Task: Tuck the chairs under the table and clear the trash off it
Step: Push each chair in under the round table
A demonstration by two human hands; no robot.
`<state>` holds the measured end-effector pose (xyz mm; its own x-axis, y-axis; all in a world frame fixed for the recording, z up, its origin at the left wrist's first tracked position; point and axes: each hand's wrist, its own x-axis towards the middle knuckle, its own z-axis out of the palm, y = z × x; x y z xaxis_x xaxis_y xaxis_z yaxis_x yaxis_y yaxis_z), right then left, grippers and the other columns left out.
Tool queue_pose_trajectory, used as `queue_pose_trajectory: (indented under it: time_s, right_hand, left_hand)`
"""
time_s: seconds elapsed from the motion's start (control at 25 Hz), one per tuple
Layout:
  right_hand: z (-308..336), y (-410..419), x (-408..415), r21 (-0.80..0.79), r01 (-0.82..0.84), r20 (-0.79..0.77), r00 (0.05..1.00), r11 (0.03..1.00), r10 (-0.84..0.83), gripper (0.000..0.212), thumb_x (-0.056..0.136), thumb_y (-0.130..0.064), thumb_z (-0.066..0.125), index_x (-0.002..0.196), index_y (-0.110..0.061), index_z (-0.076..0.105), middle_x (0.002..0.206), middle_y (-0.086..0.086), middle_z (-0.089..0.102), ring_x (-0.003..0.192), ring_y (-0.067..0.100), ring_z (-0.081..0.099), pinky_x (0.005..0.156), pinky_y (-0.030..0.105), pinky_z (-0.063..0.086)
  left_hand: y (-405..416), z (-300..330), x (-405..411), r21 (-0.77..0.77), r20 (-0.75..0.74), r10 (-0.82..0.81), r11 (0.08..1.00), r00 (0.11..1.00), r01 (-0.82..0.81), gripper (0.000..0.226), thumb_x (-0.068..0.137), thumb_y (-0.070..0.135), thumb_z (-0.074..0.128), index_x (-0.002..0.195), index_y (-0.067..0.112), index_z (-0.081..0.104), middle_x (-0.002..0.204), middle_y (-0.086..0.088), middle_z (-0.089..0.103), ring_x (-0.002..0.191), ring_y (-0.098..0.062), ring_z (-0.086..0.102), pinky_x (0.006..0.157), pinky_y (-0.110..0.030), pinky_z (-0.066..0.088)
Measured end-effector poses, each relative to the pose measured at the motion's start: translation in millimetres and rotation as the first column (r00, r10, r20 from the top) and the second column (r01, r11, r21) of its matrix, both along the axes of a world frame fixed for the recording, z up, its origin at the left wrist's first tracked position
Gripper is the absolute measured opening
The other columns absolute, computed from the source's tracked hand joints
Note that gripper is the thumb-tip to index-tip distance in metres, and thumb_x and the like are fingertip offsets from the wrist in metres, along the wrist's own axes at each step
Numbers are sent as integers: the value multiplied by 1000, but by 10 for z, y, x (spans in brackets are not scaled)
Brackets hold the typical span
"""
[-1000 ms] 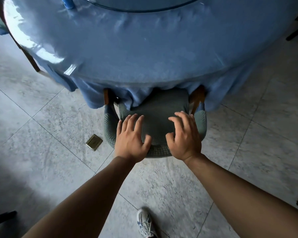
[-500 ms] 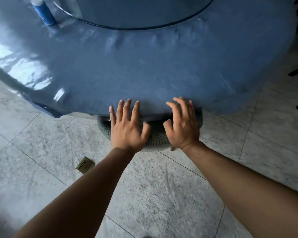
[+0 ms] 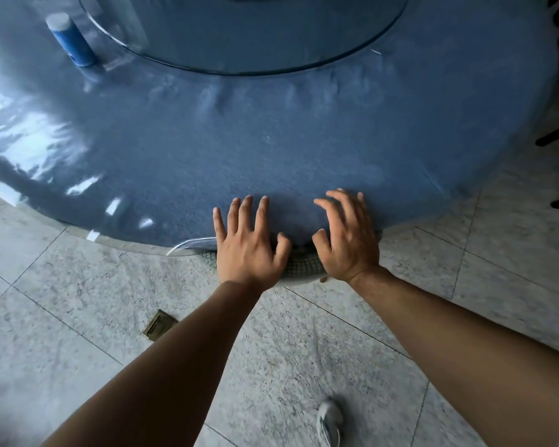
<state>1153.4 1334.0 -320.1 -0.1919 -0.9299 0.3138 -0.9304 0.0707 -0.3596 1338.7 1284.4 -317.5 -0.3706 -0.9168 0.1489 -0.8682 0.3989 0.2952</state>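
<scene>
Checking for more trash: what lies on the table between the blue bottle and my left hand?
Head view: only bare blue tablecloth between the bottle and left hand.

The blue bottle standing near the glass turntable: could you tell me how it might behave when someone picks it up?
The blue bottle is tall and narrow and stands upright, so a nudge could probably tip it. Being cylindrical, it would likely roll on the table once down. It looks small enough for one hand and seems fairly light, though its contents are hidden.
</scene>
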Motion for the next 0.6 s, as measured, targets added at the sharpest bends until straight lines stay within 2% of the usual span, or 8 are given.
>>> queue_pose_trajectory:
  time_s: [0.36, 0.48, 0.6]
  right_hand:
    - [-8, -34, -44, 64, -24, 35, 999, 998, 22, 50, 79, -25, 50, 126, -11, 61, 136, 12, 56, 134, 33, 48, 123, 54, 20]
    - [23, -40, -45, 131, -21, 36, 999, 991, 16, 51, 81, -29, 49, 128, -12, 60, 138, 13, 54, 137, 35, 45, 123, 57, 20]
    - [66, -30, -10, 256, -21, 19, 1000, 967, 17, 54, 89, -36, 42, 136, -11, 55, 144, 16, 50, 142, 37, 40, 123, 61, 17]
  left_hand:
    - [-18, 23, -9, 23, 22, 1, 1000, 1000, -1, 72, 92, 50, 36, 151, 10, 43, 154, -18, 44, 149, -38, 31, 124, -61, 7]
    - [-34, 60, -28, 65, 86, 5, 998, 996, -11, 72, 94, 53, 34, 152, 10, 41, 157, -18, 40, 152, -36, 26, 124, -61, 5]
    - [-26, 126, -27, 160, 193, 70, 982, 979, -102, 78, 94, 59, 29, 156, 11, 34, 163, -23, 29, 156, -36, 14, 124, -62, -2]
